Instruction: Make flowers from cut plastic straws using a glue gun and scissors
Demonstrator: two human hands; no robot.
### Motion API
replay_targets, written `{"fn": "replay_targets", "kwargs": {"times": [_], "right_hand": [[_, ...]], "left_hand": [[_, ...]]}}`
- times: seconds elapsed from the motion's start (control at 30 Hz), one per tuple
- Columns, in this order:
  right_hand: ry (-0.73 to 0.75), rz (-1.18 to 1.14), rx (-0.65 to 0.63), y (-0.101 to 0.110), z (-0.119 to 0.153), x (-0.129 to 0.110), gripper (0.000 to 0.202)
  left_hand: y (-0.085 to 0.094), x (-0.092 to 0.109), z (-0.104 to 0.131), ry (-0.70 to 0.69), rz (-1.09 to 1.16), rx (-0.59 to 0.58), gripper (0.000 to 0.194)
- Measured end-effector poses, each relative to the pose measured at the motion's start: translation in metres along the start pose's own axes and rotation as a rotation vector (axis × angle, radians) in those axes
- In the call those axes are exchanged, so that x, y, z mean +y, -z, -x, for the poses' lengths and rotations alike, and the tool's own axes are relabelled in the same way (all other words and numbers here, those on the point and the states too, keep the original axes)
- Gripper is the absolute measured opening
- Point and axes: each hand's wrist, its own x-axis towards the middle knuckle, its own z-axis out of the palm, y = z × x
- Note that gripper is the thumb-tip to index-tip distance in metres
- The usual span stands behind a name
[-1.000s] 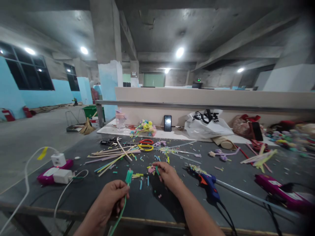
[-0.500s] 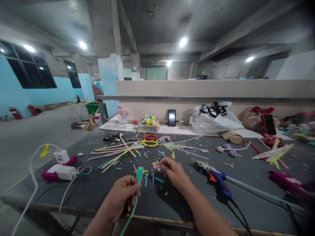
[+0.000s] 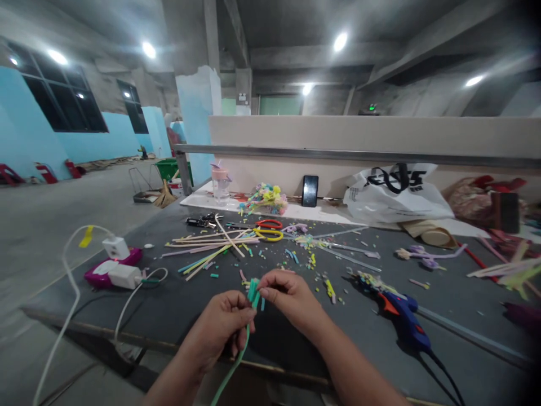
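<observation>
Near the table's front edge, my left hand [image 3: 226, 324] pinches a green stem [image 3: 233, 369], whose lower end hangs down past the edge. At its top is a green folded piece [image 3: 253, 292] that stands upright above the fingers. My right hand [image 3: 287, 293] is closed at the upper right side of this piece, thumb and forefinger together against it. Whether a smaller bit is between those fingertips is hidden. Small coloured scraps [image 3: 291, 256] lie on the dark table just beyond both hands.
Pastel strips [image 3: 211, 242], yellow-handled scissors [image 3: 270, 234] and a flower bunch [image 3: 270, 197] lie ahead. A blue glue gun [image 3: 403, 321] with a cord is at right. A purple power strip [image 3: 95, 277] with chargers is at left. A phone [image 3: 310, 190] stands at the back.
My right hand has moved from the pink scraps on the table to the green piece in my left hand. The view has shifted, so the table things sit farther right.
</observation>
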Motion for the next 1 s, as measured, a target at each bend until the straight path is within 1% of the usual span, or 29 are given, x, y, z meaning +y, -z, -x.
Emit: {"fn": "replay_targets", "kwargs": {"times": [0.07,0.13,0.27,0.43,0.6,0.83,1.0], "right_hand": [[0.106,0.097,0.029,0.0,0.0,0.001,0.005],[0.139,0.123,0.054,0.001,0.0,0.001,0.004],[0.119,0.126,0.074,0.002,0.0,0.002,0.003],[0.176,0.143,0.107,0.0,-0.001,0.009,0.004],[0.181,0.175,0.076,0.003,0.0,0.011,0.005],[0.195,0.254,0.038,0.006,0.0,0.013,0.011],[0.196,0.306,0.031,0.007,-0.001,0.015,0.016]], "left_hand": [[0.0,0.0,0.0,0.01,-0.006,-0.016,0.021],[0.0,0.002,0.0,0.01,0.002,-0.021,0.021],[-0.002,0.005,0.001,0.008,0.025,0.005,0.02],[-0.001,0.001,0.0,0.005,-0.004,-0.01,0.02],[0.002,-0.004,-0.002,-0.003,-0.035,-0.021,0.017],[-0.002,0.0,-0.001,-0.002,-0.035,0.01,0.018],[-0.005,0.002,-0.001,0.001,-0.079,0.032,0.017]]}}
